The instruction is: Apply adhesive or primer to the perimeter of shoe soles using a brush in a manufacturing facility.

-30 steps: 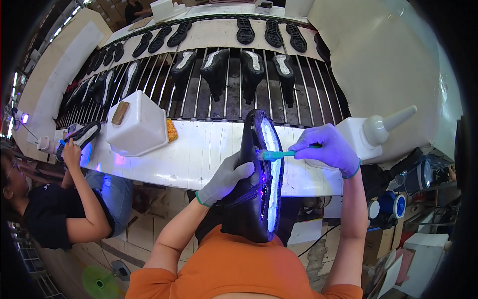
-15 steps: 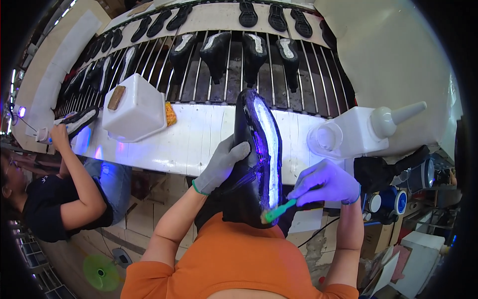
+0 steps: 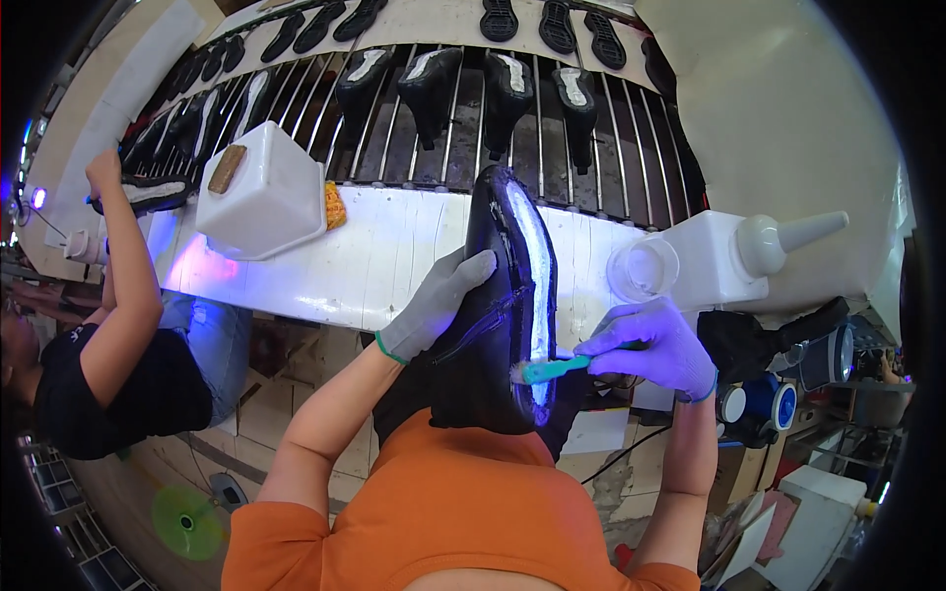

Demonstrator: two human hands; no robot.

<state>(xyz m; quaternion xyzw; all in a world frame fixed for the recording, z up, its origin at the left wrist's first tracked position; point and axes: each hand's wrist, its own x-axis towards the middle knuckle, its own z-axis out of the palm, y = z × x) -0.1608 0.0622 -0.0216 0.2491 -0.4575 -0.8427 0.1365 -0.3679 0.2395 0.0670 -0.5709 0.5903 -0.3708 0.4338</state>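
My left hand [image 3: 434, 305], in a grey glove with a green cuff, grips the side of a black boot [image 3: 468, 384]. The boot lies sole side up in front of my body, its long white bottom strip glowing under violet light. Pinched in my gloved right hand [image 3: 655, 347] is a green toothbrush [image 3: 557, 370]. Its bristles touch the black side of the boot beside the strip, toward the end nearest me. Just beyond the right hand stands a small clear cup [image 3: 642, 269] with whitish contents, next to a white squeeze bottle [image 3: 705, 261] with a long nozzle.
A white worktop [image 3: 394, 231] carries a white square container [image 3: 261, 192] at left. Beyond it, several black boots [image 3: 507, 98] lie on a metal roller conveyor [image 3: 448, 148], with black soles [image 3: 557, 28] on a board behind. A co-worker [image 3: 128, 364] reaches to the conveyor at left.
My right hand has moved the toothbrush up along the boot, away from my body. The left hand keeps its grip. The co-worker has put a boot down and raised an arm toward the conveyor.
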